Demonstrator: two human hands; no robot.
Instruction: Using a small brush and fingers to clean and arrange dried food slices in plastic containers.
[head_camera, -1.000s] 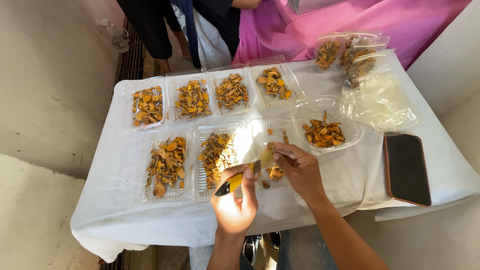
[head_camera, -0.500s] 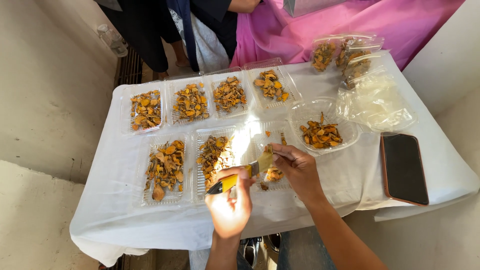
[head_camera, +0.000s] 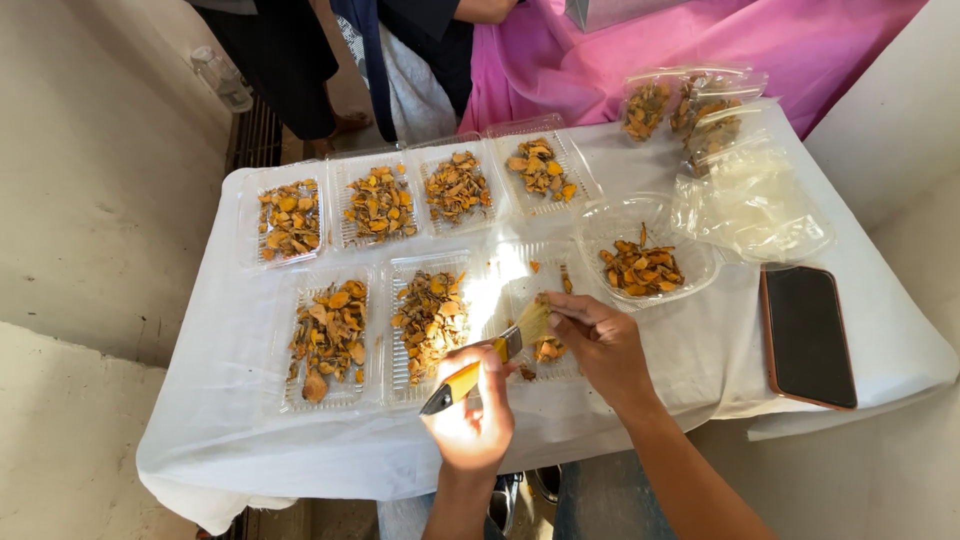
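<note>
1. Gripping a flat paintbrush with a yellow-and-black handle (head_camera: 478, 370) in my left hand (head_camera: 473, 418), fingers closed round the handle, bristles pointing up and to the right toward my other hand.
2. My right hand (head_camera: 600, 343) is closed in a pinch at the brush's pale bristle tip; a small piece seems to be held there, but I cannot tell what it is.
3. Both hands sit over the near edge of a table covered in white cloth (head_camera: 230, 440), above a clear ribbed plastic tray (head_camera: 535, 300) that holds only a few orange-yellow dried slices.
4. Just left of it, two more clear trays in the near row: one (head_camera: 430, 320) heaped with brownish-orange slices, another (head_camera: 327, 335) further left, equally full.
5. Far row: four clear trays of the same orange slices, side by side, from the leftmost (head_camera: 288, 215) to the rightmost (head_camera: 540, 168).
6. Right of my hands, a round clear plastic bowl (head_camera: 645, 265) holds more slices.
7. Beyond it, crumpled clear plastic bags (head_camera: 750, 195), some with slices inside.
8. A dark phone with an orange-rimmed case (head_camera: 808, 335) lies flat near the right edge, well apart from my hands.
9. Another person in dark clothing (head_camera: 400, 40) stands at the far side; a pink cloth (head_camera: 700, 40) lies behind the table.
</note>
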